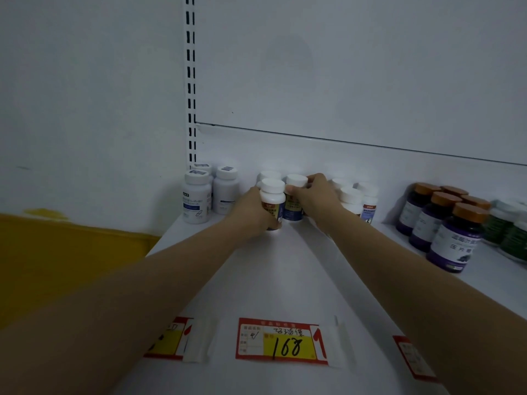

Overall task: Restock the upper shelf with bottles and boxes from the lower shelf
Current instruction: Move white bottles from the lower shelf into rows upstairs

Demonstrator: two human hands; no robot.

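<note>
Both my arms reach across the white shelf toward its back wall. My left hand wraps a white-capped bottle with a brown and blue label, which stands upright on the shelf. Right beside it, my right hand holds a second bottle of the same kind, fingers over its far side. Another white cap shows behind them. More bottles of this kind stand to the right of my right hand, partly hidden by my wrist.
Three white bottles with blue labels stand at the shelf's left end by the slotted upright. Purple bottles with brown caps and green bottles fill the right. Price tags, one reading 168, line the front edge.
</note>
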